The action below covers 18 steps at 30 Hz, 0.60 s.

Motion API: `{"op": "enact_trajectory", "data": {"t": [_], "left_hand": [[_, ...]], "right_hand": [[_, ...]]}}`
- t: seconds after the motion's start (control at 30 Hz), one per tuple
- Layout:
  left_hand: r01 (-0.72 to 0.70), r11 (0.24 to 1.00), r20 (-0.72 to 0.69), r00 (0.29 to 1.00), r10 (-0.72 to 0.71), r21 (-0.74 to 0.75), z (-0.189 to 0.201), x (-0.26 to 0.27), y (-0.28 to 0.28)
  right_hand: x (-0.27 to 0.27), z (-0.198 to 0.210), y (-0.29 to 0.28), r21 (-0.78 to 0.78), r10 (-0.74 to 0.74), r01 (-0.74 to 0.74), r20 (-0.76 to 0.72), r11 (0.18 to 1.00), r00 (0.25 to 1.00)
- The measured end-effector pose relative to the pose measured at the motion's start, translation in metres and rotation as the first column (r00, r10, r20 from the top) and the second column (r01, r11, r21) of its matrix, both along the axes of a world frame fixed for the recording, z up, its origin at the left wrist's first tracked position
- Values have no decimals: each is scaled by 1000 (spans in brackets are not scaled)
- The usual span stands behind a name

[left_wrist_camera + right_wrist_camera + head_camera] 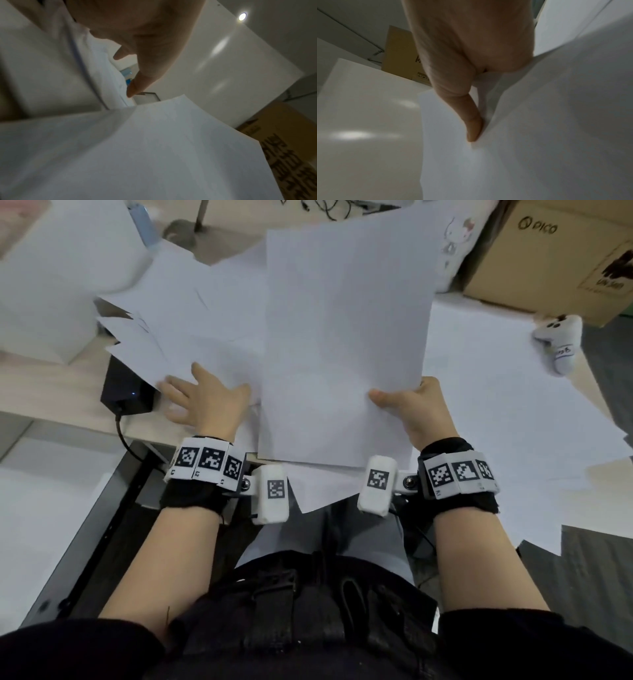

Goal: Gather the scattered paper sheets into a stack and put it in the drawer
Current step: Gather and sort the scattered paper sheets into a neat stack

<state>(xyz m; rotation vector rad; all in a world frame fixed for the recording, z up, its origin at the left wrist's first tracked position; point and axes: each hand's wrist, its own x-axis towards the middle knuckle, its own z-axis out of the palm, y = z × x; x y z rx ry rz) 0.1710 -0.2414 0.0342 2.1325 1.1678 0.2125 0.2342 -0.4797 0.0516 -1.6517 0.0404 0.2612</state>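
Right, the right hand (416, 409) pinches a lifted sheet (342, 344) at five o'clock, thumb on top; the left hand (202, 400), fingers spread flat, rests on loose sheets (164, 337) at nine o'clock. Best slide those under, edges squared. No drawer visible.

I see black wrist straps (191, 494) carrying white marker bands (459, 474), white camera pods (272, 494), dark sleeves (68, 652), black trousers (308, 611).

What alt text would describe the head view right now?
The right hand holds a lifted paper sheet by its edge, while the left hand rests flat on scattered sheets covering the desk; a cardboard box stands behind.
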Motion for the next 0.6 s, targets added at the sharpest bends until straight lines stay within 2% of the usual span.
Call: {"op": "enact_trajectory", "data": {"t": [0.1, 0.33, 0.6], "left_hand": [[4, 1000, -88, 996, -6, -26, -10, -8, 10], [-91, 996, 22, 996, 91, 10, -12, -11, 19], [-141, 990, 1, 990, 141, -16, -11, -14, 30]], "right_hand": [[3, -7, 9, -46, -12, 10, -56, 999, 998], [6, -15, 21, -93, -28, 14, -144, 996, 989], [10, -21, 28, -138, -28, 4, -170, 990, 985]]}}
